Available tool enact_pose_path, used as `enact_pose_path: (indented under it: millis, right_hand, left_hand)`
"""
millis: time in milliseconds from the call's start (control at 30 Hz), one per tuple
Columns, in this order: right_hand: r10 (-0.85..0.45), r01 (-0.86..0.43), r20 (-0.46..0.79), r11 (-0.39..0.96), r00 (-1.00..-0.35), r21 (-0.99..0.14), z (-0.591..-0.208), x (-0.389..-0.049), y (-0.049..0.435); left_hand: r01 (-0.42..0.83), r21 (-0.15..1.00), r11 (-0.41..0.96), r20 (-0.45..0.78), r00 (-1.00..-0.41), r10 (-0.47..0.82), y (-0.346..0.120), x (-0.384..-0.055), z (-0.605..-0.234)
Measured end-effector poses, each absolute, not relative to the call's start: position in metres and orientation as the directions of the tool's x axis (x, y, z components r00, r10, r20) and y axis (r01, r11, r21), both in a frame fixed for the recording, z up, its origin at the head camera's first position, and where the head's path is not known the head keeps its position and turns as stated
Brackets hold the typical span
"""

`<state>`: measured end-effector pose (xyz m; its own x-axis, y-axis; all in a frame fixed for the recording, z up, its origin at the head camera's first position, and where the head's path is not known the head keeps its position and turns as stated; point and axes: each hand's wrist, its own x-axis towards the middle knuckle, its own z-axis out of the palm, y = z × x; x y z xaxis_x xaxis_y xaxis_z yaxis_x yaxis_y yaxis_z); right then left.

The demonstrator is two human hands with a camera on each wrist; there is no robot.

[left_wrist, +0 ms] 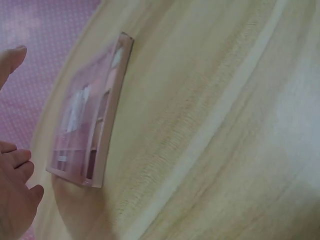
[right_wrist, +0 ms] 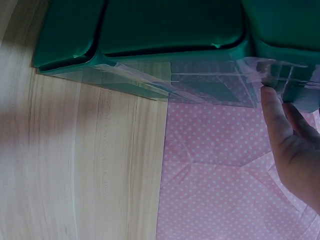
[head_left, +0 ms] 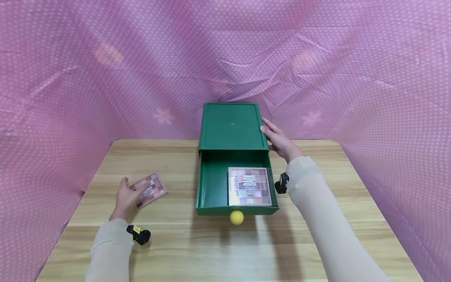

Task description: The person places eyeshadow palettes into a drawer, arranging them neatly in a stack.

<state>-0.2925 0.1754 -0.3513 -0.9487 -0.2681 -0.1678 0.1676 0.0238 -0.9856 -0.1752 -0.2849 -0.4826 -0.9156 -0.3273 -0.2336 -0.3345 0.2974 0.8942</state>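
A green drawer box (head_left: 232, 127) stands at the middle of the table, its drawer (head_left: 212, 184) pulled out toward me. Inside the drawer, at the right, lies an eyeshadow palette (head_left: 250, 188) with a clear lid. Another eyeshadow palette (head_left: 154, 185) is at the table's left, under my left hand (head_left: 128, 197). The left wrist view shows the thumb and fingers spread wide, apart from that palette (left_wrist: 85, 120). My right hand (head_left: 279, 143) touches the box's right side with extended fingers; clear tape (right_wrist: 200, 82) covers that side in the right wrist view.
A yellow ball knob (head_left: 237, 217) sticks out from the drawer front. The wooden table (head_left: 169, 250) extends around the box. Pink dotted cloth (head_left: 158, 70) hangs behind the table and at both sides. A black wrist camera (head_left: 282, 183) sits near the drawer's right wall.
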Motion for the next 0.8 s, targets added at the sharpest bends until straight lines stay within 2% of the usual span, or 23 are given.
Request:
enact_pose_path:
  millis: [200,333,600,800]
  right_hand:
    - [-0.267,0.161,-0.163,0.028,-0.950,-0.987,-0.353,-0.292,0.175]
    - [-0.272,0.157,-0.157,0.023,-0.949,-0.987,-0.353,-0.291,0.175]
    - [-0.268,0.158,-0.159,0.023,-0.950,-0.987,-0.353,-0.292,0.175]
    - [-0.267,0.170,-0.170,0.025,-0.949,-0.985,-0.347,-0.288,0.173]
  left_hand:
    - [-0.331,0.832,0.445,-0.211,-0.931,-0.297,-0.290,-0.175,-0.492]
    - [-0.326,0.817,0.476,-0.210,-0.936,-0.282,-0.293,-0.173,-0.500]
    - [-0.225,0.881,0.417,-0.111,-0.954,-0.280,-0.290,-0.166,-0.515]
    - [-0.196,0.809,0.554,-0.042,-0.960,-0.278,-0.289,-0.164,-0.522]
